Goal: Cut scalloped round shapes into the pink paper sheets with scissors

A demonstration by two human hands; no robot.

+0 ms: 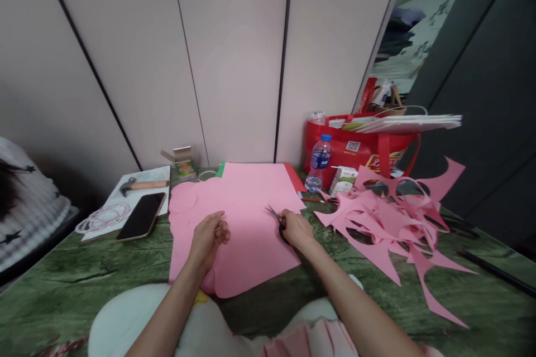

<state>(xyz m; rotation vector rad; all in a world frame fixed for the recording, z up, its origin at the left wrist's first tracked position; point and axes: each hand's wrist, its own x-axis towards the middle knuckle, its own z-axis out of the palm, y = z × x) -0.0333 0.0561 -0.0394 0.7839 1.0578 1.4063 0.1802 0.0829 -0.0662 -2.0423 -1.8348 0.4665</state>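
A large pink paper sheet (247, 201) lies on the green marbled table (104, 273) in front of me, with a pink cut circle (182, 199) at its left edge. My left hand (208, 237) rests on the sheet with its fingers loosely curled and nothing visible in them. My right hand (295, 228) sits at the sheet's right edge, closed round small black scissors (275, 215) whose blades point up and left over the paper.
A heap of pink paper scraps (389, 217) lies right of the sheet. Behind it stand a red bag (355, 148), a water bottle (318, 163) and a small white box (343, 179). At left are a phone (142, 216), a bead string (104, 216), a hammer (142, 184) and a small carton (184, 163).
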